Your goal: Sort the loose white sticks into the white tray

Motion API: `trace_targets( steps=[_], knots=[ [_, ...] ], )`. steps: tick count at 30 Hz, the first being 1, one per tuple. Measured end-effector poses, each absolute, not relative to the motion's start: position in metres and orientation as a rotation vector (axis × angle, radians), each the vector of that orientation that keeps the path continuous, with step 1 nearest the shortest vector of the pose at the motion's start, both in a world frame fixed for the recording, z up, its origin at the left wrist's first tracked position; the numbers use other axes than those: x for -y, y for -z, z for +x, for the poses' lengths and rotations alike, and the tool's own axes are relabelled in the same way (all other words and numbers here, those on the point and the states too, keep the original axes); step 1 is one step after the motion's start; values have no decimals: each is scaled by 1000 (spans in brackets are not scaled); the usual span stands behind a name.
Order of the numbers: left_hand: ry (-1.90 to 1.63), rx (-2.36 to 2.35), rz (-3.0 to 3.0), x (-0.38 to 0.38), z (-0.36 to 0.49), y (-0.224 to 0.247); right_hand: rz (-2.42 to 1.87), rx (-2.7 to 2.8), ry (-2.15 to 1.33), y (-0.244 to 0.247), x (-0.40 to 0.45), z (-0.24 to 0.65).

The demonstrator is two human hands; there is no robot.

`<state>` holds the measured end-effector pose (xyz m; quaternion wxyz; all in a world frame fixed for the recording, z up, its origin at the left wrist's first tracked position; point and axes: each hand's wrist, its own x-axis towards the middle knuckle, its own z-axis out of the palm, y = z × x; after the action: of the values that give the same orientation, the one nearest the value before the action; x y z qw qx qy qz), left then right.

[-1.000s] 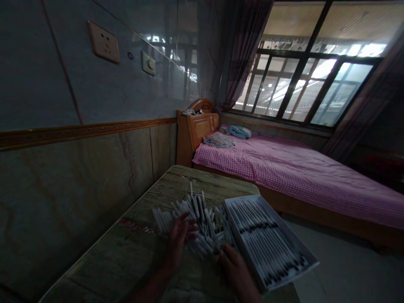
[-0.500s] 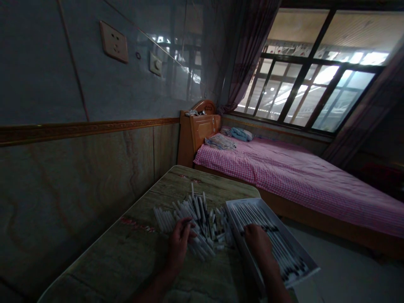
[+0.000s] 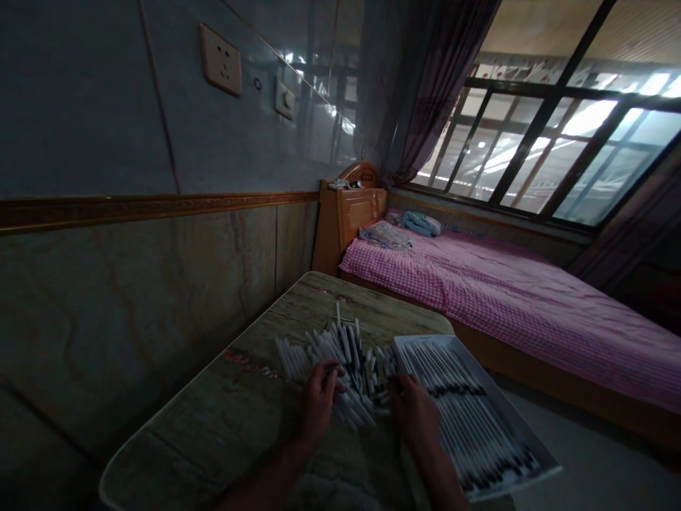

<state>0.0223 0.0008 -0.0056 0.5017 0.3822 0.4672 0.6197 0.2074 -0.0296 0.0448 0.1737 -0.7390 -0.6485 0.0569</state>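
White sticks (image 3: 340,358) lie in a messy pile on the table (image 3: 202,426), pointing many ways. The left hand (image 3: 319,401) curls at the pile's near edge. The right hand (image 3: 415,415) curls just beside it, at a white tray (image 3: 425,338) of neat rows running far to near. Neither hand clearly holds a stick; it is hard to tell.

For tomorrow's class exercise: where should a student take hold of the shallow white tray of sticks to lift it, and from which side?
Grip the long outer rim of the white tray from the right: it overhangs the table there, leaving room for fingers beneath, away from the right hand and the loose sticks.
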Motion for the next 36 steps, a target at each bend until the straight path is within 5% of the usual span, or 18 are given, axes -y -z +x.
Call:
trace_targets(
  steps=[15, 36],
  knots=[
    [-1532, -1172, 993, -7, 15, 14, -2070, 2136, -156, -26, 26, 130],
    [-1290, -929, 1016, 8, 26, 3, -1531, 1537, -540, 12, 62, 161]
  ],
)
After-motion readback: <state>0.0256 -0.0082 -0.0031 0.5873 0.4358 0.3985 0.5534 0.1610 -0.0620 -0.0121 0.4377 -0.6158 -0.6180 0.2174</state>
